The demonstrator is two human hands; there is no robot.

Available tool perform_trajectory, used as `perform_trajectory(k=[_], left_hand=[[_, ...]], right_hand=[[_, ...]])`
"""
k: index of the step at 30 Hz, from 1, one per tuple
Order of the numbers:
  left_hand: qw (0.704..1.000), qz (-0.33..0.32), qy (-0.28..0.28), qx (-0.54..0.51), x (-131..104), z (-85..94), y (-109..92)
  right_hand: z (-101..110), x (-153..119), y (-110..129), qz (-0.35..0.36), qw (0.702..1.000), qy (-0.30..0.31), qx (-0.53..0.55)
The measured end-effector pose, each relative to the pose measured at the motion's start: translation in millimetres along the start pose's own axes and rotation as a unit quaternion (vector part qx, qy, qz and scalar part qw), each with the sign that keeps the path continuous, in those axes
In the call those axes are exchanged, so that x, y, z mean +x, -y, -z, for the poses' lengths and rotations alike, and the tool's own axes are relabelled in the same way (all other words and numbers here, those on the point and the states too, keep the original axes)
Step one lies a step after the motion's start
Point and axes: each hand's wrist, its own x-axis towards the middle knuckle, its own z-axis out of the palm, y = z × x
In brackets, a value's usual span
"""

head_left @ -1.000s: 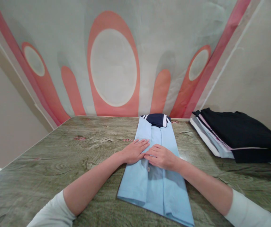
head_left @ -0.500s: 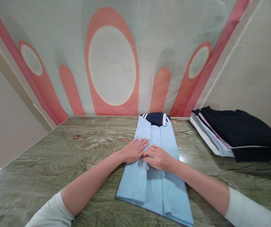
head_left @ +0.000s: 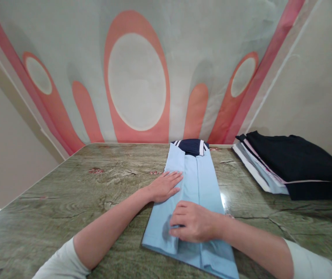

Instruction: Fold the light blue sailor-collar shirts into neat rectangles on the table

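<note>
A light blue shirt (head_left: 206, 186) lies on the table, folded lengthwise into a narrow panel. Its navy collar (head_left: 190, 147) with white stripes points away from me. My left hand (head_left: 164, 186) rests flat on the left folded flap, fingers stretched out and a little spread. Lower down, my right hand (head_left: 193, 223) is over the same flap's inner edge. Its fingers are loosely bent, with a small gap between thumb and forefinger and no cloth visible in them. A shadow falls on the cloth beside its fingertips. The hand hides part of the flap edge.
At the right stands a pile of folded garments (head_left: 308, 159), black on top, with white, grey and pink layers below. The wood-patterned table (head_left: 76, 193) meets a wall (head_left: 137, 81) with pink and orange shapes at the back.
My right hand has come away from beside my left hand and moved down toward me along the flap. My left hand has stayed in place on the shirt.
</note>
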Motion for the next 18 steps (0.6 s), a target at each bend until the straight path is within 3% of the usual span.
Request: perform_trajectory(k=[5, 8, 11, 14, 16, 18], left_hand=[[1.0, -0.001, 0.004, 0.007, -0.8, -0.2, 0.0], [1.0, 0.001, 0.004, 0.009, -1.6, -0.7, -0.8], [1.0, 0.009, 0.004, 0.009, -2.5, -0.7, -3.4], [0.999, 0.031, -0.001, 0.012, -4.2, 0.1, -8.4], [0.999, 0.05, -0.005, 0.017, -6.2, 1.1, -13.2], [0.998, 0.065, -0.005, 0.019, -8.9, 2.3, -18.9]], right_hand=[[6.6, 5.3, 17.5, 0.009, 0.998, 0.017, 0.064], [17.0, 0.6, 7.7, -0.041, 0.992, -0.013, 0.121], [25.1, -21.4, -24.4, -0.199, 0.975, -0.03, 0.095], [20.5, -60.5, -61.5, -0.4, 0.916, 0.012, -0.022], [10.9, -86.6, -77.0, -0.473, 0.876, 0.074, -0.055], [0.6, -105.1, -81.6, -0.495, 0.859, 0.117, -0.056]])
